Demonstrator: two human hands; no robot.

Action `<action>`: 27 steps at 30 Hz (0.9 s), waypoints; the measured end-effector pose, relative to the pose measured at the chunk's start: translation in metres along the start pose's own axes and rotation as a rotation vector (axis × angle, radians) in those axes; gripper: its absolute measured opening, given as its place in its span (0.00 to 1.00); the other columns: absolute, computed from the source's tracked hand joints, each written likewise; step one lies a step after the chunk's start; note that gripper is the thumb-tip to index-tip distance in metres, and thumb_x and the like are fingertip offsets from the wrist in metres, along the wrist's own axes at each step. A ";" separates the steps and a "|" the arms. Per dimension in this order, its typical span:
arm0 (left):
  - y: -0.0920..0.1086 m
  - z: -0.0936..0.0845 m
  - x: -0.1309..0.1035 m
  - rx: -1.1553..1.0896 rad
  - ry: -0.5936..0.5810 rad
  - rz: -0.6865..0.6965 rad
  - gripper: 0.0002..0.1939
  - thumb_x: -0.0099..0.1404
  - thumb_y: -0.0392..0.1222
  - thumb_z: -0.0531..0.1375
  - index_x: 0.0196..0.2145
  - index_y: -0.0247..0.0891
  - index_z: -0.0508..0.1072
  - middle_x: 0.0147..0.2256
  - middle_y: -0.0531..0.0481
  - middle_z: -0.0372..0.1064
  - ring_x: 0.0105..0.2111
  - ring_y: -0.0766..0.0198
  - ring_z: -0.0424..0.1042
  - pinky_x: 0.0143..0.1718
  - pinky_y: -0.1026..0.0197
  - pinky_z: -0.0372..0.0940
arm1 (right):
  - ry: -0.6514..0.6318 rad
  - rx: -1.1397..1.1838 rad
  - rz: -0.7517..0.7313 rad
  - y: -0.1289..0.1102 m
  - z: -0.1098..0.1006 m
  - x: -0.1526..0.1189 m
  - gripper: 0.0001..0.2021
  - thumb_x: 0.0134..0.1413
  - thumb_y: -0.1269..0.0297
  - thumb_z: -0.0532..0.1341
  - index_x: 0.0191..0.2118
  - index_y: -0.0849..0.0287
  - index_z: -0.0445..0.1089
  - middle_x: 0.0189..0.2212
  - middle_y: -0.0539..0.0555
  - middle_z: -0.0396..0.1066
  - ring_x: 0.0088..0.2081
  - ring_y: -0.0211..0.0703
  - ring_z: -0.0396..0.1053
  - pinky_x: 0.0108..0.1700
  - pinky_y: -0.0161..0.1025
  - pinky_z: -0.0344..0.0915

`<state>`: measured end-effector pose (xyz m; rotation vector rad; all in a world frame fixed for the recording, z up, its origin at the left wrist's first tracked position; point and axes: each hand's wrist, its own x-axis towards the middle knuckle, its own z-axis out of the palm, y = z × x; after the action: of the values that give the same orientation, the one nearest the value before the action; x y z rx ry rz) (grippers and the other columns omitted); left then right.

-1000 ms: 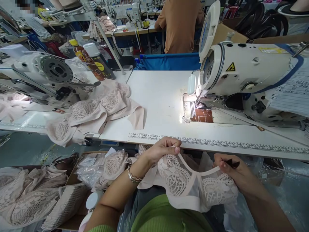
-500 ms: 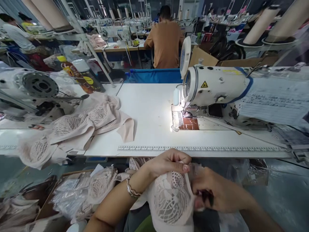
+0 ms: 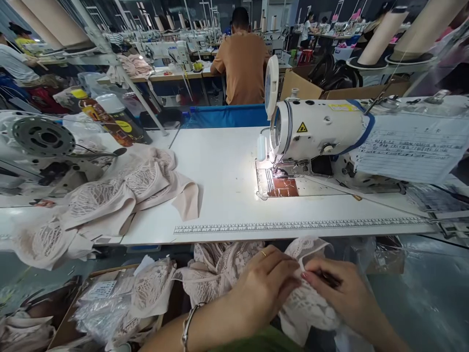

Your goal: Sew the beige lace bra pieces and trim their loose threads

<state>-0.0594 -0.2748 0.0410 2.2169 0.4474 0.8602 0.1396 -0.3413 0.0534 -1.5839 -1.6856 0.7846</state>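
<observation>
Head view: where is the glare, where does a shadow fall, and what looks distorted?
Head view: glare around the needle of the white sewing machine; a soft shadow beside the draped pale fabric; top corners, thread cones lean outward, apparently wide-angle stretch.

1. Tabletop [image 3: 220, 171]: white, smooth, lit beside the needle; printed ruler strip [image 3: 293, 226] along near edge.
2. Right side: white sewing machine [image 3: 322, 127], warning triangle on its head; reddish-brown patch [image 3: 286, 187] by needle area.
3. Left side: second machine [image 3: 44, 142], round dark wheel, partly out of view.
4. Between machines, nearer the left: heap of pale pink lace pieces [image 3: 135, 186], overlapping, part hanging over near edge.
5. Behind heap: yellow-capped bottle [image 3: 102, 117], white-capped can [image 3: 126, 120], side by side.
</observation>
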 end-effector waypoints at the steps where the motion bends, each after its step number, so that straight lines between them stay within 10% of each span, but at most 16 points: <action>1: -0.004 0.005 -0.002 0.010 0.032 -0.016 0.11 0.71 0.34 0.60 0.51 0.33 0.72 0.46 0.41 0.75 0.46 0.56 0.71 0.49 0.54 0.71 | 0.023 -0.014 -0.007 0.002 0.006 0.000 0.18 0.67 0.54 0.58 0.27 0.55 0.71 0.19 0.47 0.67 0.20 0.39 0.62 0.23 0.35 0.57; 16: -0.029 0.004 -0.001 -0.208 0.200 -0.320 0.03 0.62 0.33 0.67 0.34 0.36 0.76 0.33 0.47 0.73 0.33 0.62 0.72 0.33 0.64 0.65 | 0.224 -0.337 -0.373 0.025 0.014 0.002 0.16 0.65 0.76 0.52 0.37 0.55 0.76 0.48 0.61 0.76 0.36 0.43 0.77 0.31 0.35 0.71; 21: -0.037 -0.013 -0.003 -0.431 0.263 -0.470 0.06 0.59 0.36 0.70 0.31 0.36 0.76 0.33 0.48 0.73 0.35 0.61 0.72 0.36 0.63 0.65 | -0.042 -0.079 -0.305 0.040 -0.010 0.004 0.13 0.67 0.65 0.57 0.29 0.54 0.73 0.31 0.55 0.76 0.31 0.44 0.75 0.28 0.35 0.70; 27: -0.046 -0.022 -0.007 -0.498 0.397 -0.431 0.06 0.59 0.37 0.70 0.31 0.38 0.76 0.34 0.48 0.72 0.37 0.60 0.72 0.39 0.61 0.65 | 0.022 -0.045 -0.204 0.057 -0.030 -0.005 0.10 0.65 0.56 0.62 0.32 0.49 0.77 0.32 0.52 0.77 0.33 0.45 0.75 0.44 0.43 0.72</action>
<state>-0.0829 -0.2360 0.0164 1.4263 0.7700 1.0363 0.1974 -0.3425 0.0245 -1.4171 -1.8257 0.6279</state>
